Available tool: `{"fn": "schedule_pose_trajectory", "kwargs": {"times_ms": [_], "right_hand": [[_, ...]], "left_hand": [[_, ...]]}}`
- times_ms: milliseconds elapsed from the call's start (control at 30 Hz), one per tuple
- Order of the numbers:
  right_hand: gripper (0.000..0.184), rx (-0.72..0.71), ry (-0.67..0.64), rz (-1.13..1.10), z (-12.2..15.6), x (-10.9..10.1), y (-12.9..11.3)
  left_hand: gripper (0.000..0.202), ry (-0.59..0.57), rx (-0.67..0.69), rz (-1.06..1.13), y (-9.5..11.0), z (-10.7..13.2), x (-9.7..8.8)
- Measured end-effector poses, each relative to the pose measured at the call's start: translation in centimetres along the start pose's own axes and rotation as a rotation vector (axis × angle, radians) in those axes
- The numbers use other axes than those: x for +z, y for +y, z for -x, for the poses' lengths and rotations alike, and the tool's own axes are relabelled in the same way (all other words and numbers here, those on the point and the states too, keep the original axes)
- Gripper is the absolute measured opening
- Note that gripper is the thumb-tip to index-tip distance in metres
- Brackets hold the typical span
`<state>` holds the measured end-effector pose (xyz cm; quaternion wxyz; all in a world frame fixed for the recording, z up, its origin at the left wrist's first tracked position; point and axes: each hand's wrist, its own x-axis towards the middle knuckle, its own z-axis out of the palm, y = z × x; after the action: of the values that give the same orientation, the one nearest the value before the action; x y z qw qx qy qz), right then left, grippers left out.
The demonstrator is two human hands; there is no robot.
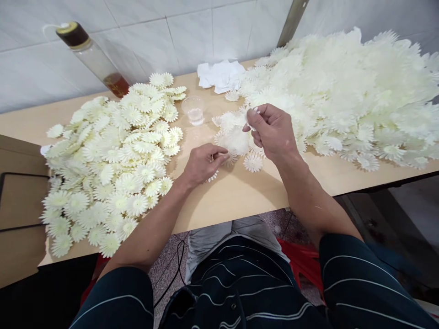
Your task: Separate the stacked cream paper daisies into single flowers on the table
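Note:
My left hand point(205, 164) is closed in a pinch low over the middle of the table. White petal edges of an artificial flower point(212, 177) show just beneath it; whether the fingers grip that flower is unclear. Higher and to the right, my right hand point(272, 130) is also closed, thumb against fingers, with a small white bit at the tips too little to name. Between the hands lies a small heap of pale flower pieces point(236, 139). One loose white flower point(253, 162) rests on the table below my right hand.
Cream flowers with yellowish centres point(116, 155) are piled at left. A larger heap of whiter flower layers point(356, 91) covers the right side. Behind stand a clear plastic cup point(194, 112), crumpled white paper point(221, 75) and a bottle of amber liquid point(98, 64). A cardboard box point(22, 196) borders the left.

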<state>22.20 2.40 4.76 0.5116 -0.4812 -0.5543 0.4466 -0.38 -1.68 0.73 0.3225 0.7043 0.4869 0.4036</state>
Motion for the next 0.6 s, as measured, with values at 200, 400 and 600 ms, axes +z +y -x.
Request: {"fn": "schedule_pose_trajectory", "kwargs": {"times_ms": [200, 400, 600], "right_hand": [[0.043, -0.142, 0.001, 0.221, 0.0, -0.7, 0.0], [0.024, -0.225, 0.076, 0.412, -0.5, -2.0, 0.1], [0.02, -0.35, 0.251, 0.524, -1.6, -4.6, 0.7]], "left_hand": [[0.017, -0.121, 0.08, -0.243, -0.8, 0.8, 1.2], [0.007, -0.044, 0.02, -0.125, -0.5, 0.7, 1.5], [0.033, 0.109, -0.383, 0.452, 0.7, -0.1, 0.8]]}}
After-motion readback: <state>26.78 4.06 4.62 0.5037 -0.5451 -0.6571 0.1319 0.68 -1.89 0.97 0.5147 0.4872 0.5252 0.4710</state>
